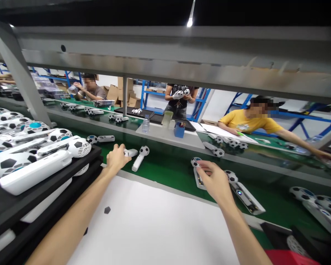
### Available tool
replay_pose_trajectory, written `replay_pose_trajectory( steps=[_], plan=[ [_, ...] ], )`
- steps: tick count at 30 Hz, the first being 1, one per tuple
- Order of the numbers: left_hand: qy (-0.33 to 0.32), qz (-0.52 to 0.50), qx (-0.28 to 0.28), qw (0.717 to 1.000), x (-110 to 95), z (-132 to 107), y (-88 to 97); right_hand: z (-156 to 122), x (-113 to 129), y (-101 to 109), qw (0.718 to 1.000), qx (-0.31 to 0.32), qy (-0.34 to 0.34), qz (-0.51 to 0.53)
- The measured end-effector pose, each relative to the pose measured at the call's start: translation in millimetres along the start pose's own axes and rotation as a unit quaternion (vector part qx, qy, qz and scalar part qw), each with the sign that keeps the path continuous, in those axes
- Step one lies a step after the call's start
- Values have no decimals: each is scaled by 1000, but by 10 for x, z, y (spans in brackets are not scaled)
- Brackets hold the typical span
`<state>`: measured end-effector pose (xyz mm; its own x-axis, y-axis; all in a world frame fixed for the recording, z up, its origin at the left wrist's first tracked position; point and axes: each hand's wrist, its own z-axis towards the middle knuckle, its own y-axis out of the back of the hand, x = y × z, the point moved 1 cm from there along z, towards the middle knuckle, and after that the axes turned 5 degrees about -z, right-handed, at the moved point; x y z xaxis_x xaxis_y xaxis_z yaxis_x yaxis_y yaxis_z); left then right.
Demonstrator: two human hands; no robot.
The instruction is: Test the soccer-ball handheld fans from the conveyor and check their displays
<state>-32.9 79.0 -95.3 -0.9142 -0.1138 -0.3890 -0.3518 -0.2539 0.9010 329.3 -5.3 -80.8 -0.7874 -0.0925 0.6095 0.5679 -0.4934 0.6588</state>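
On the green conveyor belt (165,165), my left hand (117,159) is closed around one end of a white handheld fan (131,152), most of which the fingers hide. Another fan (139,159) with a black-and-white football head lies just right of it. My right hand (213,179) pinches the ball head of an open-bodied fan (198,177) between thumb and fingers; its inner parts show. Beside that hand lies a further open fan (248,197) with a lit spot on its board. A white sheet (154,224) covers the bench between my forearms, with a dark pentagon piece (107,210) on it.
Black trays (57,180) stacked with several fans stand at my left. More fans (317,206) lie at the right on the belt. A grey shelf beam (165,62) crosses overhead. Across the belt are a bottle (145,124), a blue box (179,129) and several people.
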Motion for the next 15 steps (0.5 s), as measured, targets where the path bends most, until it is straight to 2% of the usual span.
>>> replay_pose_trajectory(
  steps=[4, 8, 11, 13, 15],
  plan=[
    [-59, -29, -36, 997, -285, -148, 130, -38, 111, 21, 1000, 3, 11, 13],
    [-65, -48, -81, 993, -398, -264, 313, -63, 208, 49, 1000, 4, 16, 20],
    [-77, -59, -123, 988, -465, -372, 542, -112, 324, 46, 999, 17, 30, 22],
    [-107, -106, -149, 977, -527, -477, 720, -184, 453, 36, 998, 32, 50, 25],
    [-143, -223, -121, 957, -601, -605, 872, -288, 624, 26, 993, 72, 95, 18]
  ],
)
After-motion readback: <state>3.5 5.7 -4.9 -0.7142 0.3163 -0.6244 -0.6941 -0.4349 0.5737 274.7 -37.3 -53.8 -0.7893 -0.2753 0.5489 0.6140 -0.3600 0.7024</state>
